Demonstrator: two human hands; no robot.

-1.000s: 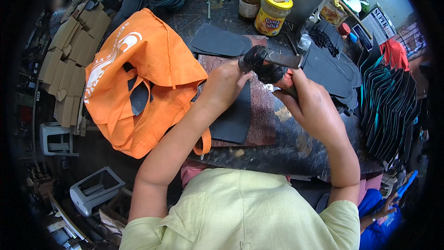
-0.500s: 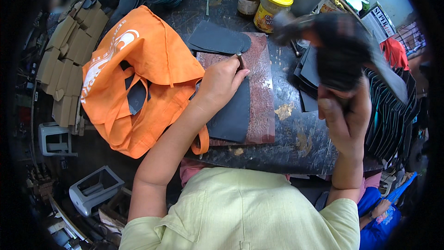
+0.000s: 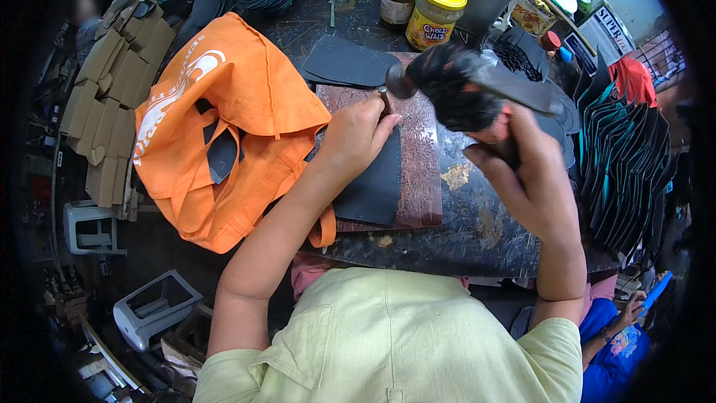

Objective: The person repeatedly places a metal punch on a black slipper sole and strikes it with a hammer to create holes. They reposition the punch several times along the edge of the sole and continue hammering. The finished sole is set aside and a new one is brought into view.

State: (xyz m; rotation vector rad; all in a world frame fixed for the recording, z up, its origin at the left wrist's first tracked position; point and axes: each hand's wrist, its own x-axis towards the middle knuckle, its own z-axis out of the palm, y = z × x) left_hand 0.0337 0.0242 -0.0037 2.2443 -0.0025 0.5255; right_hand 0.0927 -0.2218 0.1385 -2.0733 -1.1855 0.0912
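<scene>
Orange cloth bag, yellow-lidded jar — darker jar beside it, gray stools

The left grip pinches a slim metal punch upright, its lower end hidden by the fingers. The right grip holds a hammer with a black-wrapped head, blurred, one metal face near the punch's top; contact cannot be told. Beneath the left grip a black sheet lies on a reddish-brown board on the dark bench. Left of that grip slumps an orange cloth bag. Beyond both grips stand a yellow-lidded jar and a brown jar; right of the right grip, thin black pieces stand closely packed.
</scene>
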